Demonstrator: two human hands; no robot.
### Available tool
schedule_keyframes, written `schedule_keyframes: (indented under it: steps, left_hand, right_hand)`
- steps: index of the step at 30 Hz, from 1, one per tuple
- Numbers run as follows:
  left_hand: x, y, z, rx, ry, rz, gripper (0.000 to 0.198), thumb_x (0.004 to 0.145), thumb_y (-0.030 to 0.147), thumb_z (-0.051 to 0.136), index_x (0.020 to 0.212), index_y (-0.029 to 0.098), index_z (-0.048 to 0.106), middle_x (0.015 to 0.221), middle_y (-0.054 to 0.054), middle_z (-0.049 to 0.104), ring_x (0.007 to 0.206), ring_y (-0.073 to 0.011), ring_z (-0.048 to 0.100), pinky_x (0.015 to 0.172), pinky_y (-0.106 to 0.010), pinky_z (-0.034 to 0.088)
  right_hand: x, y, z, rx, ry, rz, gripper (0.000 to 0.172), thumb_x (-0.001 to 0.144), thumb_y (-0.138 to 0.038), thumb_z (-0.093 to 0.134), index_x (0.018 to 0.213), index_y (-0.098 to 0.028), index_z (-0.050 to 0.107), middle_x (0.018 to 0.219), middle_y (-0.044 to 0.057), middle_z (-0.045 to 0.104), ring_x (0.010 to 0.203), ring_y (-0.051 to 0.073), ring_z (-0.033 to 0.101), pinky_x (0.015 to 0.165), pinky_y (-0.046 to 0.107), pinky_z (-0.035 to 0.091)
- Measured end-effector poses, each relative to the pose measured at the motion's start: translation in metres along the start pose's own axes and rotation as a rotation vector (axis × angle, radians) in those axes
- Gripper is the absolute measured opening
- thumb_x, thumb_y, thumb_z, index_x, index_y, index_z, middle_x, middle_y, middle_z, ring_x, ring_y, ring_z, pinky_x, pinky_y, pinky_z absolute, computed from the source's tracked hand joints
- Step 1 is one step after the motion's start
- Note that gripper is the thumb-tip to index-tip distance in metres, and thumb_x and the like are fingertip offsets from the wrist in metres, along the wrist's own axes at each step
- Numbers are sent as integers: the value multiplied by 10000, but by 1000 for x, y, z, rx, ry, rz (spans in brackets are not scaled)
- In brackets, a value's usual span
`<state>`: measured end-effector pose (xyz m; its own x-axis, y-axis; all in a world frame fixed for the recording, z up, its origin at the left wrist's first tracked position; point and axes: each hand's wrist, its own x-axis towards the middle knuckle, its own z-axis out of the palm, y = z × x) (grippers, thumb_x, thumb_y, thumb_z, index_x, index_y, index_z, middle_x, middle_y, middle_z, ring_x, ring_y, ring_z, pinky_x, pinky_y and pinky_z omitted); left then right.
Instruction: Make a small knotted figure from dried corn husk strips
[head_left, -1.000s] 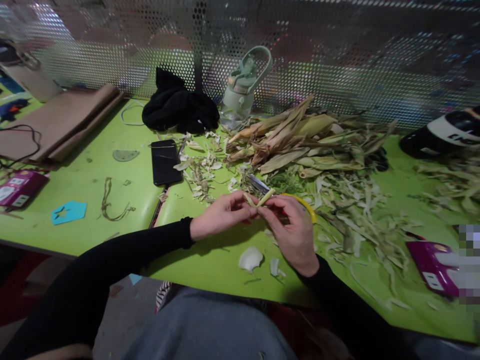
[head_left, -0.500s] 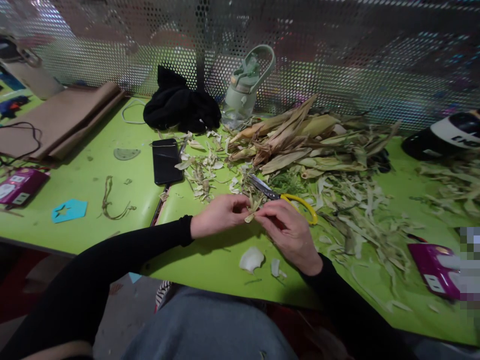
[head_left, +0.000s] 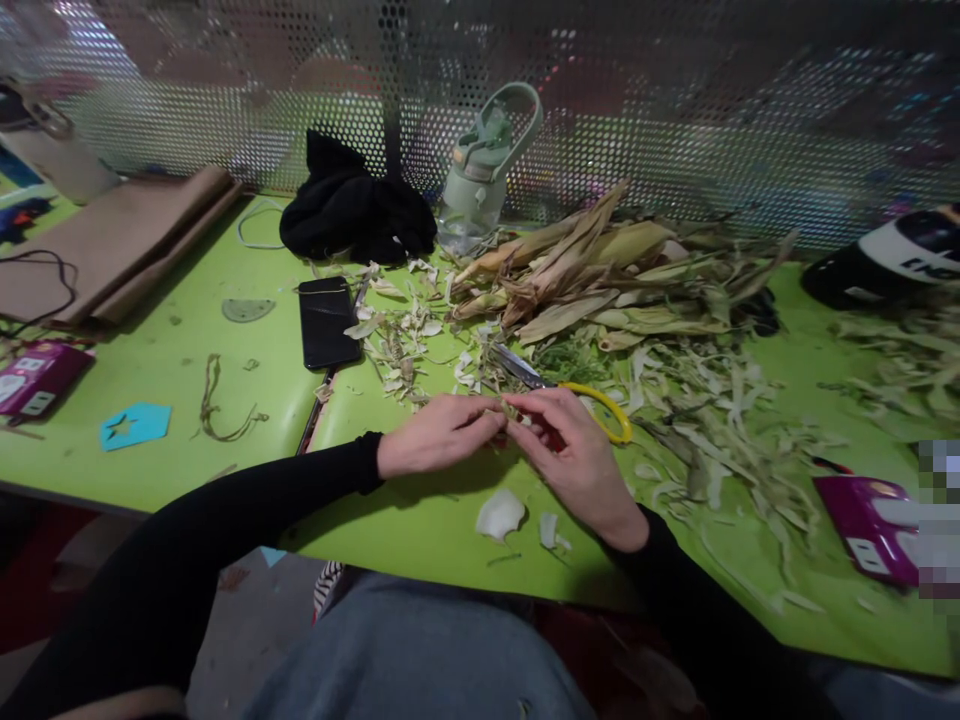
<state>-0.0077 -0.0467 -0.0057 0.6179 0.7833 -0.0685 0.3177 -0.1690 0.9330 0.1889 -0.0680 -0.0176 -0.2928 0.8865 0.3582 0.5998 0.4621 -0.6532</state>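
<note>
My left hand (head_left: 442, 434) and my right hand (head_left: 574, 450) meet above the green table, fingertips pinched together. Between them is a small piece of dried corn husk (head_left: 504, 408), mostly covered by the fingers. Just beyond my right hand lie scissors with yellow handles (head_left: 600, 405), blades pointing back and to the left. Farther back is a heap of dried corn husks (head_left: 585, 265). Shredded husk strips (head_left: 712, 430) spread to the right of my right hand. Nearer my body lie a white curved scrap (head_left: 500, 514) and a smaller pale scrap (head_left: 550, 531).
A black phone (head_left: 328, 325), a black cloth bundle (head_left: 356, 205) and a pale green bottle (head_left: 478, 180) stand or lie behind my hands. On the left are a blue paper tag (head_left: 135, 427) and a twine piece (head_left: 210, 400). A purple device (head_left: 862, 525) sits at right.
My fingers have come closer together and now cover more of the husk piece, which showed plainly between them before. The view has shifted slightly.
</note>
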Motion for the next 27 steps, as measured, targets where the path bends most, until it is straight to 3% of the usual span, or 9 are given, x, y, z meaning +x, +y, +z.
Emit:
schedule_keyframes:
  steps: [4,9,13,17,24,27]
  left_hand:
    - [1,-3,0,-104,-1,-5,293,986,326,401,881,148,608,868,-42,691,783,-131,612,764,-260,467]
    - [2,-4,2,-164,3,-45,240,963,313,449,929,140,612,834,-40,699,757,-129,623,742,-257,476]
    - [4,-7,5,-145,8,-29,226,942,299,473,877,134,613,802,-34,676,724,-126,603,722,-259,472]
    - [3,-10,8,-160,-1,-52,239,941,316,481,904,132,629,802,-31,677,717,-126,608,718,-263,487]
    - [2,-2,3,-450,-81,-165,115,901,164,542,961,126,632,835,-30,694,756,-104,648,762,-252,515]
    - [2,0,1,-560,-90,-177,73,908,178,564,936,127,608,798,-23,676,720,-97,640,747,-258,509]
  right_hand:
    - [0,-1,-1,81,43,47,89,912,-306,632,920,-224,666,886,33,659,719,162,611,616,297,520]
    - [-1,-2,-2,125,45,158,128,923,-328,606,873,-213,630,754,7,638,610,143,566,542,274,473]
    - [0,-1,-2,57,8,88,129,916,-323,620,942,-207,671,815,23,645,646,146,581,567,282,487]
    - [1,0,0,35,47,-26,86,913,-287,629,924,-233,695,893,39,664,799,182,635,694,332,527]
    - [3,-2,-8,143,-52,-71,91,907,-269,617,844,-232,672,904,37,634,834,187,631,733,338,529]
    - [3,-3,-12,123,-86,-100,77,902,-243,616,843,-229,664,907,40,626,836,185,626,733,336,521]
